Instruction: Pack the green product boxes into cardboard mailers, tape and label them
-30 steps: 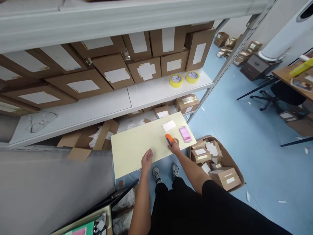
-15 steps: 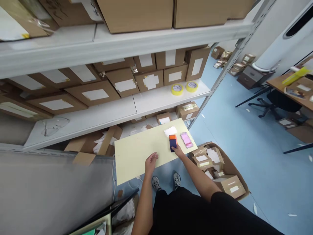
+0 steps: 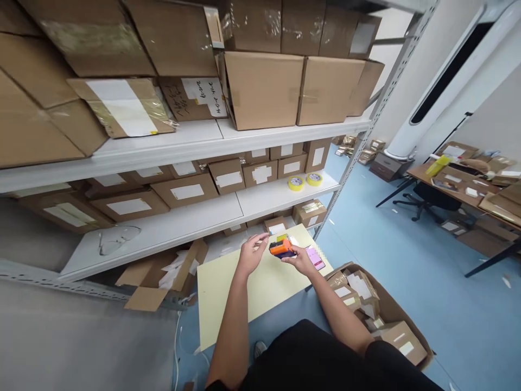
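Observation:
My right hand (image 3: 300,260) grips a small orange and dark-blue block-like item (image 3: 281,248), whose exact kind I cannot make out. It is held tilted above a pale yellow board (image 3: 228,282), the orange and black side towards me. My left hand (image 3: 253,252) is just left of the item, fingers loosely stretched towards it and apart from it, with nothing seen in them. Behind the item a small yellow patch (image 3: 281,238) shows, partly hidden. A pink, partly pixelated phone-like rectangle (image 3: 315,258) lies on the board right of my right hand.
Grey shelving (image 3: 195,214) with cardboard boxes stands in front. Two yellow tape rolls (image 3: 296,183) and clear glasses (image 3: 118,239) lie on its middle shelf. A large carton (image 3: 407,309) of small boxes is right of the board; an opened box (image 3: 163,285) is at left.
My right hand has lifted and turned the item so its orange side shows. My left hand has moved up beside it. The view has tilted up, showing more of the upper shelf.

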A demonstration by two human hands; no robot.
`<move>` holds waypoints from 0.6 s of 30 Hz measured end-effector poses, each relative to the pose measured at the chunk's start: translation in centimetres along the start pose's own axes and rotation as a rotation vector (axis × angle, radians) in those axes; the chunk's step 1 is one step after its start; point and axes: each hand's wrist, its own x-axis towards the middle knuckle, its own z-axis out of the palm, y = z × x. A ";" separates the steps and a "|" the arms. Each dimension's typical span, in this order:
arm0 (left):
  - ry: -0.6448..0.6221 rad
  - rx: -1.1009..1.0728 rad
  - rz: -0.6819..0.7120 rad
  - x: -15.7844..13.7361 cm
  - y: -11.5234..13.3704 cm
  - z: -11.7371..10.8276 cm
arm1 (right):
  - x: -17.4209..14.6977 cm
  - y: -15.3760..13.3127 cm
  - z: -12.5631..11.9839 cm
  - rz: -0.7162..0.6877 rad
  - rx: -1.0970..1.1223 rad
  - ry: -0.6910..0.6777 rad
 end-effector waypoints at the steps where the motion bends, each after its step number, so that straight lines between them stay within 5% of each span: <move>1: -0.052 0.030 0.038 -0.1 1.0 -1.0 | 0.1 -0.7 0.4 -0.030 -0.016 -0.002; 9: -0.314 0.192 0.204 -1.5 4.0 -6.1 | 0.1 -3.7 3.5 -0.223 -0.147 -0.002; 18: -0.264 0.154 0.118 0.2 4.2 -6.5 | 2.4 -4.1 3.2 -0.318 -0.273 -0.025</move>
